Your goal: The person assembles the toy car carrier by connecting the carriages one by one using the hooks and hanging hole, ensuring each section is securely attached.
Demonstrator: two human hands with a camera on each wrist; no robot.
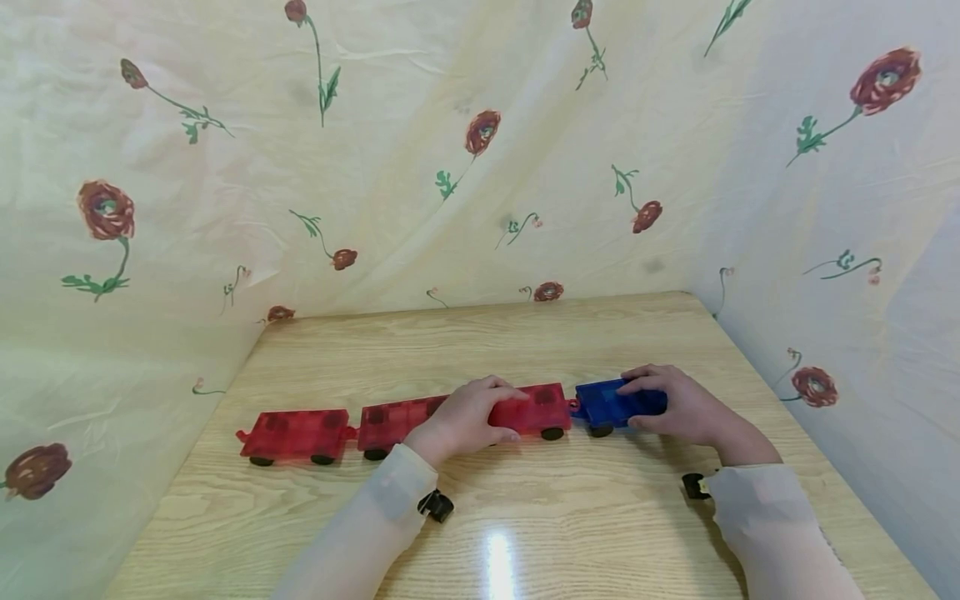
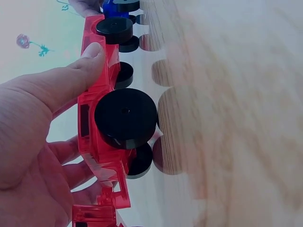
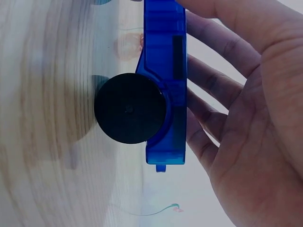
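A row of red toy train cars, see-through with black wheels, stands on the table. The leftmost red car (image 1: pixel 296 433) joins the second red car (image 1: pixel 393 423) at a coupling. My left hand (image 1: pixel 467 418) grips the third red car (image 1: pixel 536 407), its thumb on the near side and fingers on the far side; it hides where this car meets the second. At the row's right end stands a blue toy train car (image 1: pixel 600 402), its coupling meeting the third red car's. My right hand (image 1: pixel 682 407) holds the blue car by its right part, thumb near, fingers behind.
The wooden table (image 1: pixel 585 525) carries the row across its middle. Flower-printed cloth (image 1: pixel 405 192) hangs behind and along both sides. Small black devices sit at both wrists.
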